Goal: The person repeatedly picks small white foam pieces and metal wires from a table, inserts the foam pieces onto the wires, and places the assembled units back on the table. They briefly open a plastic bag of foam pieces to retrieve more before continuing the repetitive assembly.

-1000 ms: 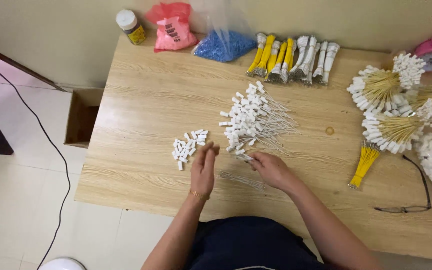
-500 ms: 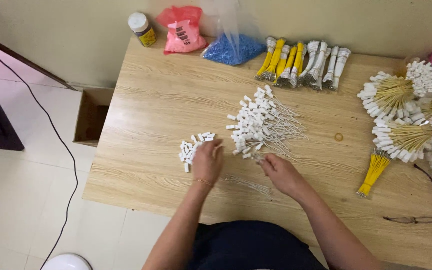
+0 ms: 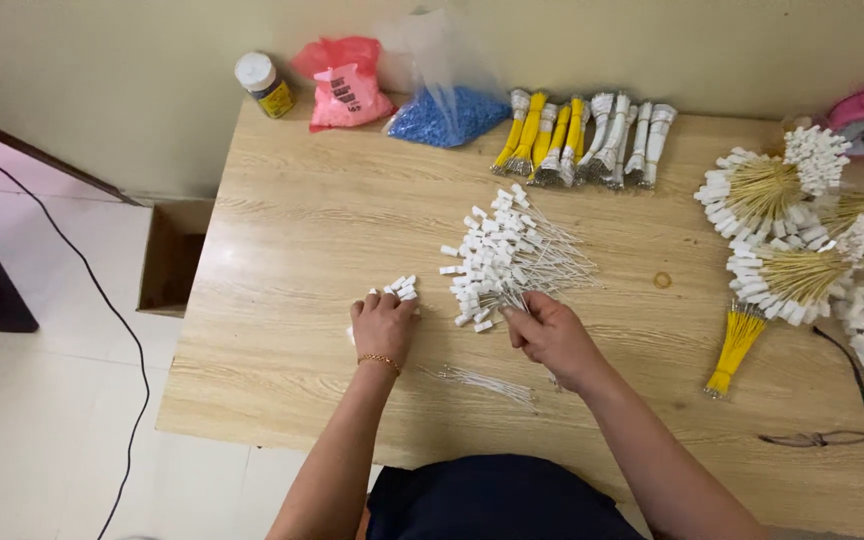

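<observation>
My left hand [image 3: 383,326] rests knuckles-up on the wooden table [image 3: 282,250], fingers curled down over the small pile of white caps [image 3: 399,289]; caps sit right at & just beyond my fingertips. Can't tell if I'm pinching one. My right hand [image 3: 549,335] has thumb & fingers closed on the near ends of the big heap of white-tipped wires [image 3: 507,258], which fans away from my fingers toward the wall. A few loose thin wires [image 3: 487,382] lie nr my right wrist, btwn both forearms. Yellow wire bundle [image 3: 735,345] well off to the right of my fingers.
</observation>
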